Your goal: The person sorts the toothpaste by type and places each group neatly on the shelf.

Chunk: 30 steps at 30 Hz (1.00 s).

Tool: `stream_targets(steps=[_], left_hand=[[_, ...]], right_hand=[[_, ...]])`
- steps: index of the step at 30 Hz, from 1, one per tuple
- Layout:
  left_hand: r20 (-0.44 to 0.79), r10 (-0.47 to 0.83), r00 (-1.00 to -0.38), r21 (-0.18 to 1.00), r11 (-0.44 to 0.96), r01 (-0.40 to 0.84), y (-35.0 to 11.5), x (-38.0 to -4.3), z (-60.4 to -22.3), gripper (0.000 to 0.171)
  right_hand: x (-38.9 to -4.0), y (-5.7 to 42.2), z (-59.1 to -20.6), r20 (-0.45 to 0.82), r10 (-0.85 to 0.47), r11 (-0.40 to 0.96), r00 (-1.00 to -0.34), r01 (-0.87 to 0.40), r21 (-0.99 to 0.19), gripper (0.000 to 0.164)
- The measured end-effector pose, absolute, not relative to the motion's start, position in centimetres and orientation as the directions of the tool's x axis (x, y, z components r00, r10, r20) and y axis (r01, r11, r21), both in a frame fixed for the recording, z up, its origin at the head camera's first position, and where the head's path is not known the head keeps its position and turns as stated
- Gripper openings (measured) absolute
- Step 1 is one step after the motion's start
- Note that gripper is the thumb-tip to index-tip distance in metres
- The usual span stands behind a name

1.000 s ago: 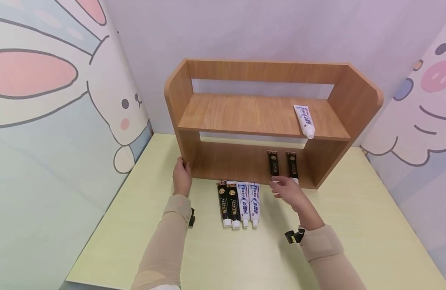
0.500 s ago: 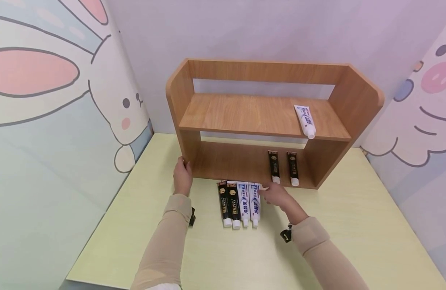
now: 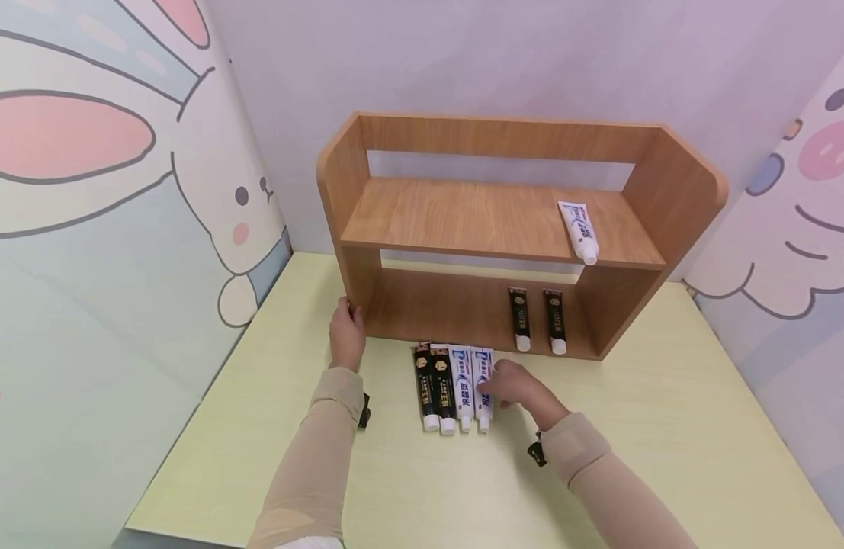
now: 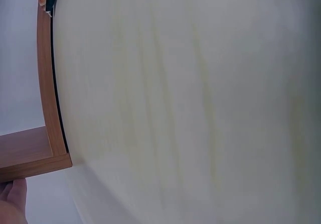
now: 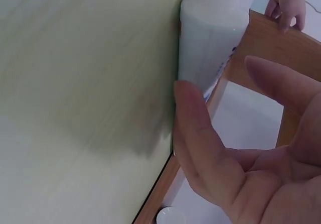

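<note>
My left hand (image 3: 347, 334) grips the front edge of the left side panel of a wooden shelf (image 3: 422, 305). In the right wrist view, that left hand (image 5: 288, 3) also shows at the panel. My right hand (image 3: 518, 383) is at the rightmost white toothpaste tube (image 3: 484, 412) of a row on the table. In the right wrist view, its fingertips (image 5: 188, 91) are against the tube's side, while the thumb (image 5: 263, 71) stands apart from it. To the left lie another white toothpaste tube (image 3: 463, 385) and two black toothpaste tubes (image 3: 444, 393), (image 3: 425, 389).
One white toothpaste tube (image 3: 579, 232) lies on the upper shelf board (image 3: 456, 213), its cap at the front edge. Two black tubes (image 3: 521, 316), (image 3: 555, 320) lie on the lower board (image 3: 428, 301), toward the right panel. The pale table (image 3: 408, 488) extends in front.
My right hand has come away from the black tubes on the lower board, moving left and toward me to the rightmost white tube. The left hand has stayed at the side panel.
</note>
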<state>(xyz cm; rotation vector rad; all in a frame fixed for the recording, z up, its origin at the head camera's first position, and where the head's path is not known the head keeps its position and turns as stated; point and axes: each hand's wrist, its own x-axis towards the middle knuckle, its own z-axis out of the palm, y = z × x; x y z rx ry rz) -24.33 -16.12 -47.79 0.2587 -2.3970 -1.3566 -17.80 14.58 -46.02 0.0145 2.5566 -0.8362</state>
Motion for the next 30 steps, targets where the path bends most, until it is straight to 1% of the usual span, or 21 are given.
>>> stream_targets(steps=[3, 5, 7, 15, 19, 30], left_hand=[[0.231, -0.337, -0.913, 0.856, 0.516, 0.026, -16.1, -24.4, -47.8, 0.024], [0.233, -0.339, -0.912, 0.856, 0.516, 0.027, -16.0, -24.4, -47.7, 0.024], [0.231, -0.337, -0.912, 0.858, 0.513, 0.028, -16.0, -24.5, -47.7, 0.024], [0.239, -0.334, -0.912, 0.855, 0.517, 0.035, -15.9, -24.5, -47.5, 0.024], [0.23, -0.331, -0.915, 0.858, 0.513, 0.03, -15.9, -24.3, -47.7, 0.024], [0.228, -0.335, -0.914, 0.861, 0.508, 0.029, -16.1, -24.1, -47.8, 0.023]], right_hand=[[-17.7, 14.3, -46.4, -0.425, -0.14, 0.828, -0.894, 0.13, -0.546, 0.031], [-17.6, 14.2, -46.6, -0.431, -0.149, 0.827, -0.89, 0.127, -0.548, 0.028], [-17.5, 14.2, -46.7, -0.435, -0.155, 0.817, -0.887, 0.133, -0.562, 0.028], [-17.0, 14.1, -46.8, -0.456, -0.154, 0.765, -0.877, 0.186, -0.616, 0.041], [-16.7, 14.0, -47.0, -0.447, -0.142, 0.751, -0.883, 0.198, -0.63, 0.042], [-16.6, 13.9, -47.4, -0.437, -0.132, 0.731, -0.89, 0.211, -0.649, 0.051]])
